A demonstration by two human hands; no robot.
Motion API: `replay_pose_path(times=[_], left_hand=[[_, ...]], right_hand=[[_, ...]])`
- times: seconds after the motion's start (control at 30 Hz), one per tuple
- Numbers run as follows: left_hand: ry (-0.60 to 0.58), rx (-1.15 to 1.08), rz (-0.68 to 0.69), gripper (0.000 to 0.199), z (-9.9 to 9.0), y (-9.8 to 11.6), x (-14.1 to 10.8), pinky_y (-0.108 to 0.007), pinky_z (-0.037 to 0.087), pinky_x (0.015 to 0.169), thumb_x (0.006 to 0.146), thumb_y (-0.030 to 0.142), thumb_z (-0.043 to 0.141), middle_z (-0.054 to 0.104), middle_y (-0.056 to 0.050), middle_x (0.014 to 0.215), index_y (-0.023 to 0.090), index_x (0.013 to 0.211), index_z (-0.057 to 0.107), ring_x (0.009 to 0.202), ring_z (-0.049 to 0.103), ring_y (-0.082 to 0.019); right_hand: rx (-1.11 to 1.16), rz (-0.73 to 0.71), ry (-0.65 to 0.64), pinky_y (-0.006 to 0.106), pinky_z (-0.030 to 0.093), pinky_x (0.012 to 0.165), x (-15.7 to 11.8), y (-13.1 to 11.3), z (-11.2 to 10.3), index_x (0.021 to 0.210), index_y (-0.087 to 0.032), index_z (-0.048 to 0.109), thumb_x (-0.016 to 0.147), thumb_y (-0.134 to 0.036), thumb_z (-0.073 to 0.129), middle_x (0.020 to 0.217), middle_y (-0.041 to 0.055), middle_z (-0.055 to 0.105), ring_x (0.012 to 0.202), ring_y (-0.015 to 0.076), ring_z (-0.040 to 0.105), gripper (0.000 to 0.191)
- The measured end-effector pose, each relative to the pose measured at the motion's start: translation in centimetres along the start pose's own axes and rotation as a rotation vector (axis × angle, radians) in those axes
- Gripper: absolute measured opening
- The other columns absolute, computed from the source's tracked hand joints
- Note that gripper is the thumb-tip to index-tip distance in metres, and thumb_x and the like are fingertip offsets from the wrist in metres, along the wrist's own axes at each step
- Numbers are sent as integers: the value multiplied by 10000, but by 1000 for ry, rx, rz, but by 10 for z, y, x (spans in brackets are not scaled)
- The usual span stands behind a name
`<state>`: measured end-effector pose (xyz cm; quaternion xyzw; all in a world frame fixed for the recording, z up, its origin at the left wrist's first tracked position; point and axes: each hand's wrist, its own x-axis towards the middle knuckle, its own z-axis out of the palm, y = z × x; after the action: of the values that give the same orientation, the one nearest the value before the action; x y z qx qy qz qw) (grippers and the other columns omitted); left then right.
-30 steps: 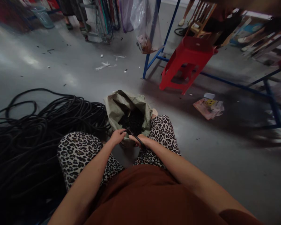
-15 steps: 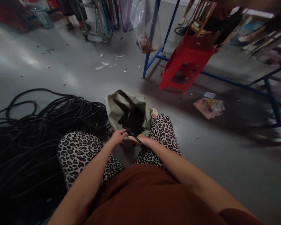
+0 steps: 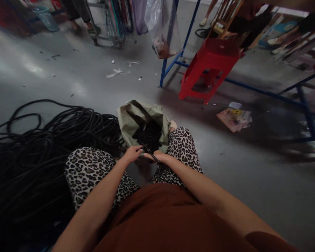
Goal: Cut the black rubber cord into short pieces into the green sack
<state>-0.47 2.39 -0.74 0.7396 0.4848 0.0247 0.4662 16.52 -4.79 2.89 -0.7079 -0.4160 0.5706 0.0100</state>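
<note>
Between my knees stands a pale green woven sack (image 3: 126,120), its mouth open, with a heap of small black pieces (image 3: 149,134) inside. Over its near rim my left hand (image 3: 133,153) is closed, fingertips pinched on something dark and small that I cannot make out. My right hand (image 3: 160,156), just to the right, is closed around a thin dark tool (image 3: 154,158), which points up and left towards my left fingertips. The tool's exact kind is too small and dark to tell. Black tubing (image 3: 76,129) lies in a large coiled pile to the left.
A red stool (image 3: 215,63) stands ahead on the right beside a blue metal frame (image 3: 164,71), where a clear plastic bag (image 3: 164,31) hangs. A printed packet (image 3: 233,119) lies on the floor at the right. People's legs (image 3: 80,15) show at the top.
</note>
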Motion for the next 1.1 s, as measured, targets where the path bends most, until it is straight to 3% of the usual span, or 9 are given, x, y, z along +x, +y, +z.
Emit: replay_pose_path(times=[0.3, 0.6, 1.1], left_hand=[[-27, 27, 57, 392, 0, 2, -1, -291, 419, 929, 757, 273, 483, 651, -53, 1096, 154, 1098, 635, 1040, 574, -199], [21, -24, 18, 386, -2, 10, -4, -295, 459, 855, 743, 282, 506, 703, -48, 896, 145, 1075, 647, 938, 610, -195], [12, -20, 40, 360, 5, 5, 1, -278, 468, 768, 775, 257, 457, 687, -43, 751, 130, 1049, 651, 791, 616, -169]], right_hand=[[-7, 38, 64, 199, 469, 512, 4, 3, 7, 752, -88, 671, 678, -599, 606, 630, 103, 642, 724, 224, 648, 520], [14, 93, 75, 217, 462, 524, 17, 8, 13, 810, -91, 686, 718, -445, 601, 657, 91, 659, 669, 215, 648, 376], [1, 88, 83, 212, 417, 394, 22, 9, 14, 655, -117, 659, 718, -292, 549, 525, 85, 625, 446, 194, 604, 216]])
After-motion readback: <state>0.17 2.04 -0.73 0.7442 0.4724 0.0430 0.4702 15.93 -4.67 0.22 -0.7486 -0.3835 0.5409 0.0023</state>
